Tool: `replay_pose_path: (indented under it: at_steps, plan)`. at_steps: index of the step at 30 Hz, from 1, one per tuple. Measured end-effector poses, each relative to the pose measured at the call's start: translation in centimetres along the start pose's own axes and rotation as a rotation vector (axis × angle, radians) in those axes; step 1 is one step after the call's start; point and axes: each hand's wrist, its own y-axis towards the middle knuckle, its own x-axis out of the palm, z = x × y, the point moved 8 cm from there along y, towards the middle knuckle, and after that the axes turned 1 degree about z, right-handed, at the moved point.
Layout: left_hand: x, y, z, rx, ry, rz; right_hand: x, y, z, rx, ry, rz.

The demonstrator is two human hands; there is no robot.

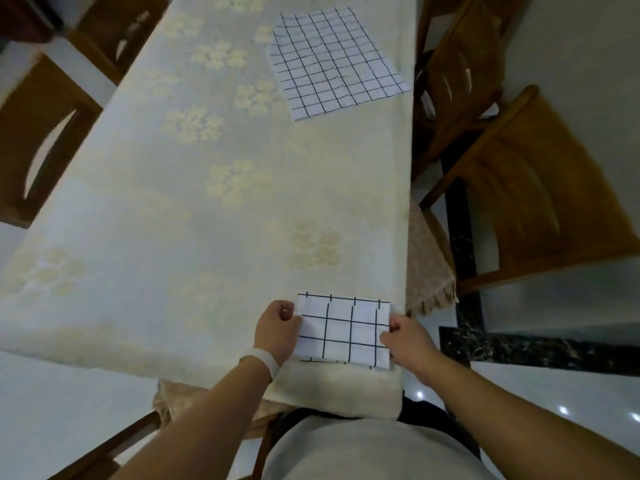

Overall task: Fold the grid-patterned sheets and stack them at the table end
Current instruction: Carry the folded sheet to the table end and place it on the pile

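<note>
A small folded white sheet with dark grid lines [346,332] lies near the table's near right corner. My left hand [277,329] pinches its left edge, fingers curled. At its right edge my right hand [407,341] pinches the sheet too. A larger grid-patterned sheet [332,60] lies spread flat and unfolded at the far right part of the table, apart from both hands.
The long table wears a cream floral tablecloth [194,188]. Wooden chairs stand on the right side [533,195] and on the left side [41,140]. The table's right edge runs just beside the folded sheet. Glossy floor shows below.
</note>
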Motion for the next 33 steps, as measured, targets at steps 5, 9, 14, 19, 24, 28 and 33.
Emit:
replay_pose_path:
  at_steps: [5,9,14,19,24,28,33]
  plan:
    - [0.2,-0.2,0.3,0.041,0.102,0.016,-0.1,0.0,-0.2,-0.047,-0.069,-0.017]
    - [0.4,-0.4,0.6,0.028,0.102,0.027,-0.1,0.0,-0.4,-0.084,-0.081,-0.051]
    - [-0.3,-0.9,1.1,0.042,0.107,0.051,-0.9,-0.3,-1.0,-0.052,-0.067,-0.047]
    - [-1.2,-2.4,3.3,0.24,0.247,0.064,-3.1,-0.9,-1.9,-0.057,-0.121,0.028]
    - [-1.6,-4.1,5.9,0.435,0.307,0.037,-4.0,-2.1,-4.0,-0.167,-0.169,0.062]
    - [-1.5,-5.1,7.0,0.568,0.459,-0.017,-3.5,-3.9,-6.6,-0.351,-0.329,0.084]
    - [-2.1,-6.4,6.4,0.61,0.638,-0.035,-1.7,-7.4,-9.5,-0.672,-0.555,0.115]
